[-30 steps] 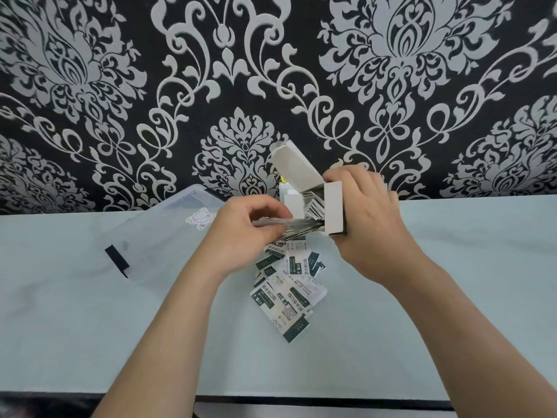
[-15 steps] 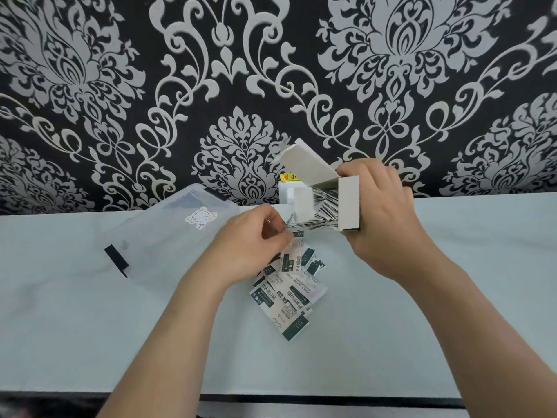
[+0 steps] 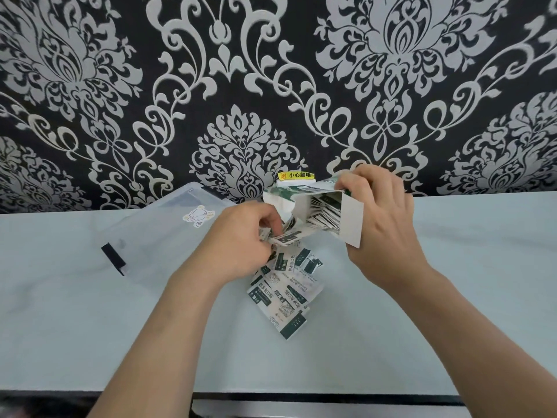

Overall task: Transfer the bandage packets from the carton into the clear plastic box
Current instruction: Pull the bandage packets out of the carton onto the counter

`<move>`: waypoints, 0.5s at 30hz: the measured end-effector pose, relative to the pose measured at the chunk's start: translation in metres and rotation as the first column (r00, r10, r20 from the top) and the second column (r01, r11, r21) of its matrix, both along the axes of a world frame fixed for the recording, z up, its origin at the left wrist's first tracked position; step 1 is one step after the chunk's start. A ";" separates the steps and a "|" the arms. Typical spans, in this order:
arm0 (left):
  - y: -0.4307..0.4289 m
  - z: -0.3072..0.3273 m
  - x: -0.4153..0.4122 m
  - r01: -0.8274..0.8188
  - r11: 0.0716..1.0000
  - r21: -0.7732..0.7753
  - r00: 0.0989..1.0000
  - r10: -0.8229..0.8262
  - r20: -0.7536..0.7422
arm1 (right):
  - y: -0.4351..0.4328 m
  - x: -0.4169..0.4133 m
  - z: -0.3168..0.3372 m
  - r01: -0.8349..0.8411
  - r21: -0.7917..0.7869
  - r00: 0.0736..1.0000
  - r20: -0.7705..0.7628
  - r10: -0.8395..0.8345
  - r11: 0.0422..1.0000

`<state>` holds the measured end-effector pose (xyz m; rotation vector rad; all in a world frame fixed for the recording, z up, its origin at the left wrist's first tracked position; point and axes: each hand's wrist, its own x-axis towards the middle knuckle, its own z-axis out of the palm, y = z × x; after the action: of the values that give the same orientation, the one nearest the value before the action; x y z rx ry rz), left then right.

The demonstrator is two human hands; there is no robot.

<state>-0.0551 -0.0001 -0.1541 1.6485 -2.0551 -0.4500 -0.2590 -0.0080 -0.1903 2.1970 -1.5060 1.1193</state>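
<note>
The right hand (image 3: 382,230) wraps its fingers round the tilted carton (image 3: 352,224), and the left hand (image 3: 238,242) pinches a few bandage packets (image 3: 284,238) at its mouth. Since that mouth tips over the worktop (image 3: 452,297), more could slide onto the loose pile (image 3: 286,294) beside the clear plastic box (image 3: 162,236) instead of into it. How many remain inside the carton, and whether the box is lidded, is hard to tell.

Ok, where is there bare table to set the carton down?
Widest bare table lies right of the right hand, from wall to near edge. Another patch lies left, nearer than the clear plastic box. A smaller one sits on the near side of the packet pile. The centre is crowded: left hand, carton and pile close together.
</note>
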 end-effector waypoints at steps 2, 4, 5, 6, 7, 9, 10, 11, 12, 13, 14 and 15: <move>0.004 0.005 -0.001 0.088 0.995 0.052 0.980 -0.078 -0.183 | 0.001 0.002 -0.001 0.011 0.001 1.000 -0.026 -0.011 1.000; 0.008 0.008 -0.006 0.213 0.972 0.101 0.909 -0.159 -0.384 | 0.004 0.007 -0.001 0.012 0.003 0.999 -0.051 -0.012 1.000; 0.010 0.008 -0.012 0.261 0.960 0.106 0.893 -0.198 -0.403 | 0.006 0.010 0.000 0.014 0.007 0.998 -0.065 -0.013 1.000; 0.011 0.005 -0.018 0.280 0.954 0.108 0.898 -0.220 -0.381 | 0.008 0.012 0.001 0.015 0.016 0.997 -0.080 -0.014 1.000; 0.013 0.002 -0.024 0.267 0.959 0.093 0.915 -0.222 -0.337 | 0.009 0.013 0.002 0.016 0.030 0.995 -0.100 -0.013 0.999; 0.013 -0.005 -0.034 0.195 0.981 0.018 0.953 -0.185 -0.240 | 0.009 0.012 0.004 0.021 0.076 0.988 -0.155 -0.008 0.997; 0.012 -0.007 -0.036 0.165 0.986 -0.010 0.963 -0.163 -0.216 | 0.008 0.010 0.005 0.023 0.105 0.983 -0.182 -0.004 0.994; 0.011 -0.009 -0.036 0.150 0.989 -0.017 0.968 -0.150 -0.203 | 0.009 0.008 0.007 0.021 0.140 0.980 -0.200 0.008 0.990; 0.012 -0.011 -0.035 0.147 0.989 -0.013 0.971 -0.147 -0.187 | 0.011 0.006 0.009 0.011 0.180 0.977 -0.210 0.027 0.984; 0.011 -0.012 -0.035 0.151 0.989 -0.008 0.974 -0.150 -0.169 | 0.012 0.004 0.013 0.002 0.218 0.975 -0.216 0.047 0.976; 0.011 -0.013 -0.034 0.155 0.988 -0.004 0.976 -0.154 -0.152 | 0.013 0.001 0.015 -0.002 0.269 0.973 -0.220 0.063 0.963; 0.012 -0.013 -0.033 0.159 0.987 -0.003 0.976 -0.158 -0.151 | 0.013 -0.004 0.017 0.000 0.337 0.972 -0.220 0.078 0.942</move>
<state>-0.0882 0.0115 -0.1676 1.4146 -2.0811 -0.6194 -0.2626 0.0051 -0.1735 2.4839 -1.6522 0.6208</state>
